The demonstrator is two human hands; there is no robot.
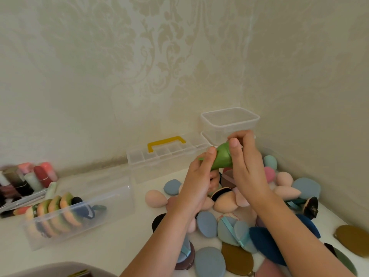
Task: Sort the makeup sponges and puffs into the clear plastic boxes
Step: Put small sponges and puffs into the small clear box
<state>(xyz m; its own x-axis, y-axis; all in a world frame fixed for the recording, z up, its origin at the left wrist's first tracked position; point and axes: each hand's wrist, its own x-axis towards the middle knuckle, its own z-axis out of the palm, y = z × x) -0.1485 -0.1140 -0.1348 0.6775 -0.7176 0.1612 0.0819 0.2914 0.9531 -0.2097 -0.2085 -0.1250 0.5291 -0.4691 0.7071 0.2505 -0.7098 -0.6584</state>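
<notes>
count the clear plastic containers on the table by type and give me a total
long open box holding puffs: 1
compartment case with a yellow handle: 1
square tubs, one stacked on the other: 2
total: 4

Home by look of it: dressing corner, not shop or workshop. Cream damask wallpaper on both walls meeting in corner. White worktop set against them. Lipsticks and other cosmetics clustered at left edge. Loose heap of makeup sponges and puffs at right. Household clear plastic boxes about, plus compartment case with yellow handle.
</notes>
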